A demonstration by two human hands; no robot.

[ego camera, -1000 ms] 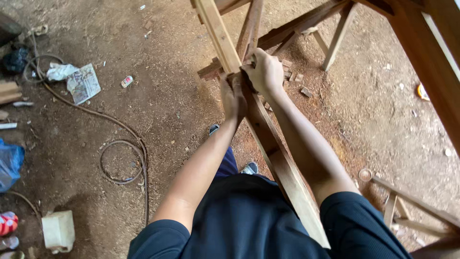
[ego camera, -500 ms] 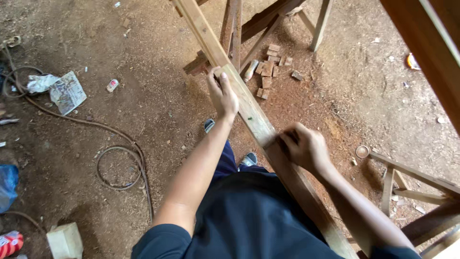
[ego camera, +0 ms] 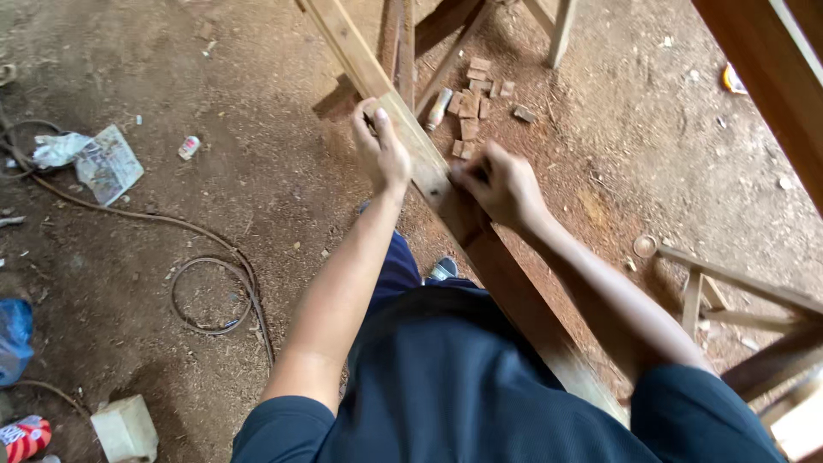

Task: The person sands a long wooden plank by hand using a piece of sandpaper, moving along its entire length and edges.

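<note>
A long wooden plank [ego camera: 446,201] runs diagonally from the top middle down toward my body. My left hand [ego camera: 380,146] grips its left edge, fingers wrapped over the top. My right hand [ego camera: 499,182] is closed against the plank's right side a little lower down, knuckles up. Whether it holds something small is hidden by the fingers. Under the plank stand the legs of a wooden frame [ego camera: 403,51].
Several small wood blocks [ego camera: 477,94] and a pale tube [ego camera: 439,109] lie on the dirt floor beyond the plank. A cable [ego camera: 210,257] loops at left near crumpled paper [ego camera: 110,163]. A wooden frame [ego camera: 729,300] stands at right, a white block [ego camera: 125,429] at lower left.
My right hand has slid down the plank from the top toward my body, then back up a little. My left hand stays gripping the plank's left edge. The view has shifted slightly.
</note>
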